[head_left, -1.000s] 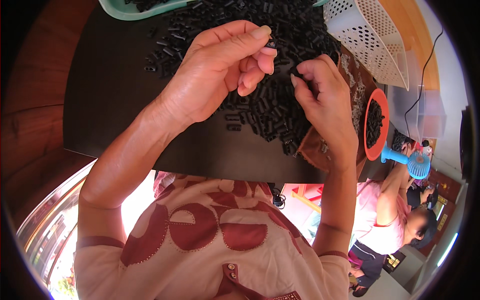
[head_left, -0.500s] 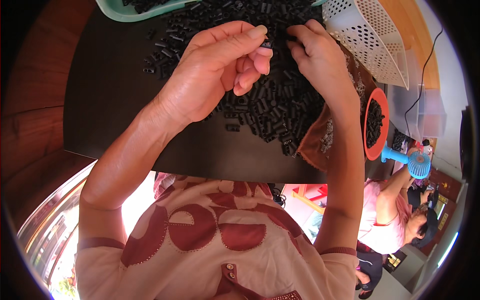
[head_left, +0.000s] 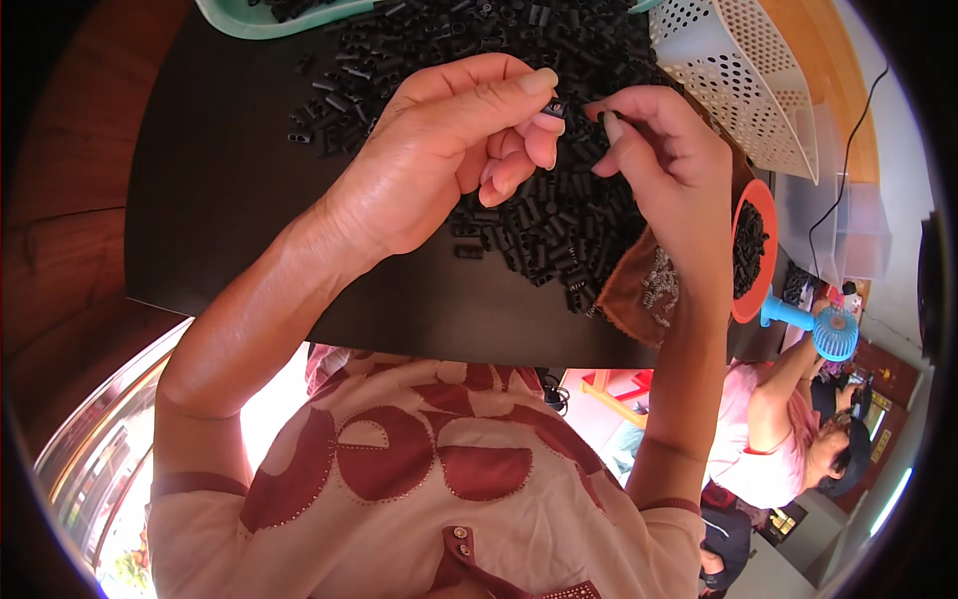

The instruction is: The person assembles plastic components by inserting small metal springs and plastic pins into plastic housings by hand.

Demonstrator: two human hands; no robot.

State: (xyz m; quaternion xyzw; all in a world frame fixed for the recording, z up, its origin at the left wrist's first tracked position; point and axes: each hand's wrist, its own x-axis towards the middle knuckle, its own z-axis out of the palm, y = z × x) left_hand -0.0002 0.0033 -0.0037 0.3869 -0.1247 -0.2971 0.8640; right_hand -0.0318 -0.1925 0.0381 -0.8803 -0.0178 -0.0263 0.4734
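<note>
Dark table (head_left: pixel 230 200) under everything, bare to the left. On it a broad pile of short black tubular pieces (head_left: pixel 544 225), axes lying every way; one stray at its near-left edge has its long axis roughly left to right. White perforated basket (head_left: pixel 714 80) at the far right. Pale green tray (head_left: pixel 289 27) at the far left, cut by the view's edge. Brown cloth (head_left: pixel 627 285) along the pile's right side, partly under the right forearm. Orange bowl (head_left: pixel 755 299) beyond that forearm, black pieces inside. Left hand (head_left: pixel 439 150) over the pile, thumb and fingertips pinched on one small piece, other fingers loosely curled. Right hand (head_left: pixel 674 150) just to its right, thumb and forefinger brought close together; cannot tell whether anything sits between them. Held black piece (head_left: pixel 555 106) at the left hand's right-hand extremity, near the right fingertips but apart from them; its exposed end juts rightward past the thumb tip, the rest covered by fingers, so full long axis not readable. Smallest: pale metallic bits (head_left: pixel 659 285) scattered on the cloth.
</note>
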